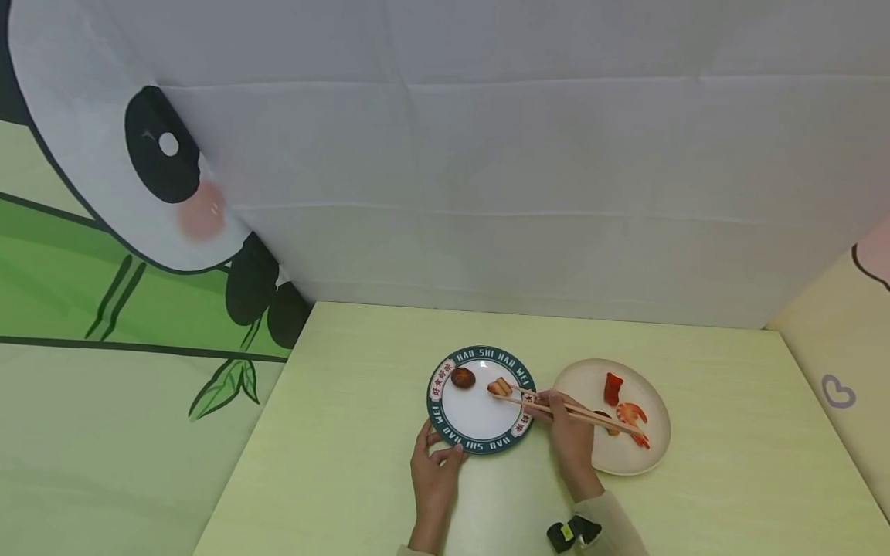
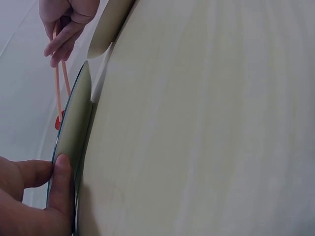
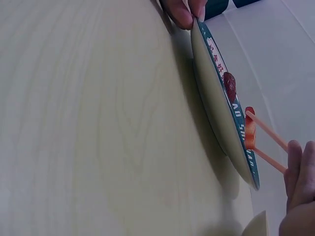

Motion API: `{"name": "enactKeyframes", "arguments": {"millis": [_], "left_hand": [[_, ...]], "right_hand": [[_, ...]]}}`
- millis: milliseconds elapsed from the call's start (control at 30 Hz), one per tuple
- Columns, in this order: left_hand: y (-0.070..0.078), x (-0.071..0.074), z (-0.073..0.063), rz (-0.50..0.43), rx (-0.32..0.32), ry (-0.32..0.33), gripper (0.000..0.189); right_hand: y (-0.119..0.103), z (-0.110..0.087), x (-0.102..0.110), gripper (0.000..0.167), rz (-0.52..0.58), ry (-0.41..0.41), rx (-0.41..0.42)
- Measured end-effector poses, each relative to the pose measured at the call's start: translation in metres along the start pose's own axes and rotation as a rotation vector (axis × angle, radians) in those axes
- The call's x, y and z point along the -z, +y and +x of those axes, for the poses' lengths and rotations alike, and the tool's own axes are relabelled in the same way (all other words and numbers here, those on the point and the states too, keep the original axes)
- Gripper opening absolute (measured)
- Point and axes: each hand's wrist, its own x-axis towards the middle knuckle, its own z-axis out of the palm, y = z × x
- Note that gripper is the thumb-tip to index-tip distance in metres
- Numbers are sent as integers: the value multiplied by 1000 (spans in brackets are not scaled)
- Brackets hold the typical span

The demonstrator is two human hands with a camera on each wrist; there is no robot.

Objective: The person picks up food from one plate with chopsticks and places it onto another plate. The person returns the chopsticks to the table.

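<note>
My left hand [image 1: 435, 471] pinches the near left rim of a white plate [image 1: 480, 421] with a dark green lettered border. In the left wrist view, the thumb and a finger [image 2: 61, 182] lie on opposite sides of that rim. A pair of chopsticks [image 1: 591, 417] is gripped in my right hand [image 1: 573, 444]. Their tips pinch a small orange-brown food piece [image 3: 250, 133] over the plate's right half; whether it touches the plate, I cannot tell. A brown mushroom cap [image 1: 463, 378] sits on the plate's upper left.
To the right stands a beige plate [image 1: 629, 465], partly behind the right hand. It holds a red piece [image 1: 613, 388], a shrimp [image 1: 630, 413] and other food partly covered by the chopsticks. The pale table [image 1: 348, 432] meets a white wall sheet [image 1: 521, 255] behind.
</note>
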Motion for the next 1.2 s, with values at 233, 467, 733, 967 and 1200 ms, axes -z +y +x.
{"name": "enactKeyframes", "arguments": {"millis": [233,467,733,967,1200], "left_hand": [[0,0,0,-1,-4,-6,77],[1,-1,1,-6,2,-5,78],[1,-1,0,6,8,-3,78],[0,0,0,-17,8,-8,78],[-2,0,1,-20,-5,-3,79]], "right_hand": [[-5,-3,5,37,-4,-16,-6],[-9,-4,9,37,56,-11,-29],[-10,-7,14,39,65,-14,-59],[-13,-10,20,40,30,-17,-72],[-16,-11,25,39,39,-18,-68]]}}
